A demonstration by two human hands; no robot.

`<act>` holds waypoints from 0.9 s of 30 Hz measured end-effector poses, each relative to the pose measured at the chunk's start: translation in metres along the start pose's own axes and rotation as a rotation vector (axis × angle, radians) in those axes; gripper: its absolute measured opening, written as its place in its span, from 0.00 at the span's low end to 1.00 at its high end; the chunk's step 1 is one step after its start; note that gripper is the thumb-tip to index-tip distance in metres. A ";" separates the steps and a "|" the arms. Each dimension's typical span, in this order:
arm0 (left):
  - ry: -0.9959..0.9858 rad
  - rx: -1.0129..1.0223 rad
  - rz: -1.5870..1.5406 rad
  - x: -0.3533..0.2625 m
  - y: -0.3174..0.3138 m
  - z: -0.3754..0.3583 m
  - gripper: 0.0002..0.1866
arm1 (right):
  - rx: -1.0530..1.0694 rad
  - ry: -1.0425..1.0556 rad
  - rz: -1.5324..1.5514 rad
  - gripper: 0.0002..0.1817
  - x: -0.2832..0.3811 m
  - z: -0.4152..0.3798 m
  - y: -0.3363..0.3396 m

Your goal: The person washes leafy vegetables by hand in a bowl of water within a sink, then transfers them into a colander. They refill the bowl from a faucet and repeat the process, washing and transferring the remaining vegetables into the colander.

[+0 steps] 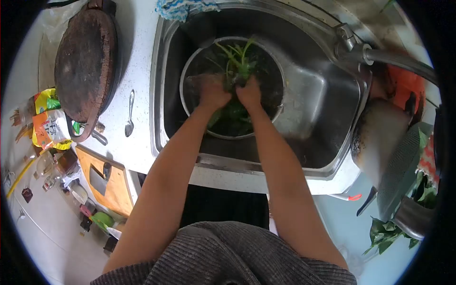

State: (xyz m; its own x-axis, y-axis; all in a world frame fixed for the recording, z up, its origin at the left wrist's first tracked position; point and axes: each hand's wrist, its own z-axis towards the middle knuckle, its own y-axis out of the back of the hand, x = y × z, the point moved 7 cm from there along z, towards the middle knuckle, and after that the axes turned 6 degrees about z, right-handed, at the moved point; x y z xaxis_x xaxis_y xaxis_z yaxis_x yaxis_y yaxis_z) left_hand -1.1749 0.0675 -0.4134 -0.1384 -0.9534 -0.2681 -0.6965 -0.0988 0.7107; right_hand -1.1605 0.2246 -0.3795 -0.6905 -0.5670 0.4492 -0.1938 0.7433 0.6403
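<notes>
A round metal basin (pixel 184 99) stands in the sink, with dark water and leafy greens (pixel 240 61) in it. My right hand (pixel 249 93) is closed around the stems of the bunch, whose pale stalks and leaves point away from me. Close beside it, my left hand (pixel 216 91) is also closed against the bunch; its outer side is blurred by motion and splashing water. More greens (pixel 235 114) lie in the water below my wrists, partly in shadow.
The steel sink (pixel 308 90) surrounds the basin, with a faucet (pixel 365 53) at upper right. A blue-white cloth (pixel 183 8) lies on the far rim. Left are a round dark pan (pixel 85 64), a spoon (pixel 129 114), and a cleaver (pixel 99 180) on a cutting board (pixel 111 192).
</notes>
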 end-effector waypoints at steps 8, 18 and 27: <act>0.023 -0.005 -0.120 -0.016 0.124 -0.071 0.31 | -0.010 0.066 0.133 0.29 -0.004 -0.014 0.044; 0.033 -0.097 0.318 -0.025 0.066 -0.138 0.21 | 0.174 0.835 -0.211 0.14 0.070 -0.123 0.021; 0.081 0.069 -0.619 -0.016 0.180 -0.156 0.13 | 0.242 0.690 -0.061 0.09 0.070 -0.125 0.072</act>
State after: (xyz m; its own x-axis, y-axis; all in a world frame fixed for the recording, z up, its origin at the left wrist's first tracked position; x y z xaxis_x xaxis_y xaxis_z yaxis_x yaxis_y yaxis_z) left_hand -1.1884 0.0202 -0.1794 0.3569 -0.7445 -0.5643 -0.6745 -0.6232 0.3957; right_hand -1.1356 0.1942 -0.2247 -0.0926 -0.6450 0.7585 -0.4213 0.7156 0.5571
